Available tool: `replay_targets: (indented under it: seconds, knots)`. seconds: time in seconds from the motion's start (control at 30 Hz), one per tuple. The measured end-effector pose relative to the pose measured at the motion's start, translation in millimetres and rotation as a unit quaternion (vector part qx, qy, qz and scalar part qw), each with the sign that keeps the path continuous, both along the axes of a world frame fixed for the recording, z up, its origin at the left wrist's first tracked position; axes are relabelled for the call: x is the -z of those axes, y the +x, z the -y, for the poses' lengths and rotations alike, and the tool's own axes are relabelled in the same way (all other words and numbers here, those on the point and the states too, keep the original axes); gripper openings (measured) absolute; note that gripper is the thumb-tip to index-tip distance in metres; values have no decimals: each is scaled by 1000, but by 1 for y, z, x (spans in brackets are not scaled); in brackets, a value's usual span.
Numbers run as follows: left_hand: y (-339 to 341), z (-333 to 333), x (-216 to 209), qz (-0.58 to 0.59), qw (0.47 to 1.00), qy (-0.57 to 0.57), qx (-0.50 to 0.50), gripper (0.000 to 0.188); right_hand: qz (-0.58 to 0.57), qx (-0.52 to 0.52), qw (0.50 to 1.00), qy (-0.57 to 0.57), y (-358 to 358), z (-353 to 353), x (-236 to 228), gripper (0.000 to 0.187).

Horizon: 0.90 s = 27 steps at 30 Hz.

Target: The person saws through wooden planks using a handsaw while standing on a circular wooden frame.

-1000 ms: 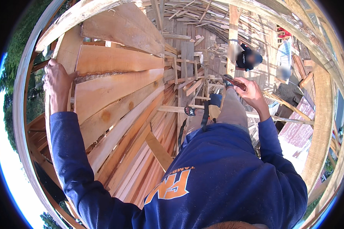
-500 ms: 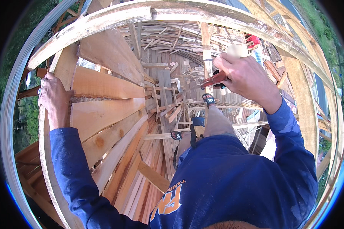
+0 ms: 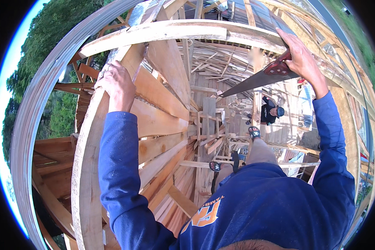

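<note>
While my left hand (image 3: 117, 84) is gripping the edge timber (image 3: 88, 166) near the left end of the crossbeam (image 3: 183, 31), my right hand (image 3: 301, 56) is holding the saw (image 3: 258, 80) by its handle (image 3: 278, 66) beside the crossbeam's right part, fingers partly straightened. The blade (image 3: 246, 86) is running leftward from that nearer hand, slanting away from the crossbeam.

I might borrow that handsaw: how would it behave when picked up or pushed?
The handsaw has a long, thin, metal-looking blade, so it would probably flex sideways if pushed. Its chunky handle likely makes that end heavier.
</note>
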State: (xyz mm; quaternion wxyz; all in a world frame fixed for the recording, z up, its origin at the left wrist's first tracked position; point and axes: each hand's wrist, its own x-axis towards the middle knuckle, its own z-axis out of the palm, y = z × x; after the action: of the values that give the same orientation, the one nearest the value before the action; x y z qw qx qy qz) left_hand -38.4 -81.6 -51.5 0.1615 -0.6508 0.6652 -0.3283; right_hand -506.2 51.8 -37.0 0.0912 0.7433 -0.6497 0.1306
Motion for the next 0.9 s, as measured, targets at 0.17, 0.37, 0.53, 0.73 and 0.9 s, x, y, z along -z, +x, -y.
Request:
replay_targets:
  seconds: [0.17, 0.37, 0.53, 0.73, 0.9]
  knots:
    - [-6, -2, 6, 10, 1000, -28, 2, 59, 9, 3, 1000, -13, -9, 4, 15, 81]
    - [-6, 5, 18, 4, 996, -80, 32, 44, 5, -24, 999, -42, -21, 13, 26, 84]
    - [-4, 5, 19, 21, 994, -96, 35, 44, 21, -14, 1000, -15, -15, 13, 20, 83]
    - [-1, 12, 20, 5, 998, -66, 4, 83, 52, -38, 998, -11, -24, 16, 27, 81]
    - [-1, 3, 4, -44, 999, -7, 22, 79, 75, -48, 996, -20, -15, 13, 20, 78]
